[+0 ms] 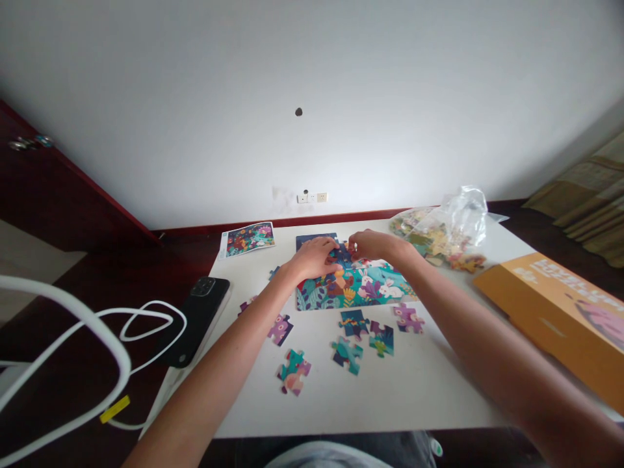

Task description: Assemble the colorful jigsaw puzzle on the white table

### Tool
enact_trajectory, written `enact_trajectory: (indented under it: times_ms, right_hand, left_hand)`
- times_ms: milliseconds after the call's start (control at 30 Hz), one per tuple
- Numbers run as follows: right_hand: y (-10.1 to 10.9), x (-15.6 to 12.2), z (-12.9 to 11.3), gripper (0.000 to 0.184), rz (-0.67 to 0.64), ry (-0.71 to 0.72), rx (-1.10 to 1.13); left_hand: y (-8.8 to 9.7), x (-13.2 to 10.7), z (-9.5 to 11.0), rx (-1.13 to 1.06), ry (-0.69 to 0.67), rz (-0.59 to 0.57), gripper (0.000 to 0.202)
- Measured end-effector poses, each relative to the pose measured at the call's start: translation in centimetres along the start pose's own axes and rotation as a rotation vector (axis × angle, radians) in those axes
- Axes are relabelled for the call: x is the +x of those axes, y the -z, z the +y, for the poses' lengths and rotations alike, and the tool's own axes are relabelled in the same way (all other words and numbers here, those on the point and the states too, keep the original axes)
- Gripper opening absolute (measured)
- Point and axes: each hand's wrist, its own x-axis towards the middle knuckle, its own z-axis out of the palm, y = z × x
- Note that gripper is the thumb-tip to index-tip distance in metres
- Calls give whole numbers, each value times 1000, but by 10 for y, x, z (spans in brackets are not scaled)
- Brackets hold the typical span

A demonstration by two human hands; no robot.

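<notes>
A partly joined jigsaw puzzle (361,292) with rabbits and leaves lies on the white table (390,390). My left hand (314,259) rests on its upper left part, fingers spread and lying flat. At the puzzle's upper middle, my right hand (370,246) has its fingers pinched on a dark blue puzzle piece (345,255), partly hidden by the fingers. Loose pieces lie nearer to me: a purple piece (409,318), a teal piece (348,355) and a pink-and-teal piece (294,372) among several. Some are partly covered by my left forearm.
A picture sheet (248,239) lies at the back left. A black phone (199,318) sits at the left edge, beside a looping white cable (121,351). At right are a clear bag of puzzle pieces (443,234) and an orange box (550,312). A wall stands behind.
</notes>
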Motion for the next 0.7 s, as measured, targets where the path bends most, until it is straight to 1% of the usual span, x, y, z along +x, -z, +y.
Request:
enact_trajectory:
  times_ms: [133, 200, 433, 600, 700]
  right_hand:
    - [-5, 2, 1, 38, 99, -21, -104]
    - [-6, 3, 2, 41, 122, -22, -133]
    - [-5, -1, -1, 34, 124, -48, -116]
    - [-4, -5, -4, 40, 100, -103, -106]
    - [-4, -4, -3, 37, 87, -94, -78]
  left_hand:
    - [-4, 1, -3, 6, 5, -1, 47]
    - [-6, 1, -5, 12, 7, -4, 48]
    - [-5, 1, -2, 17, -1, 6, 47]
    - [-6, 1, -3, 21, -3, 1, 50]
    - [-7, 2, -5, 20, -3, 2, 51]
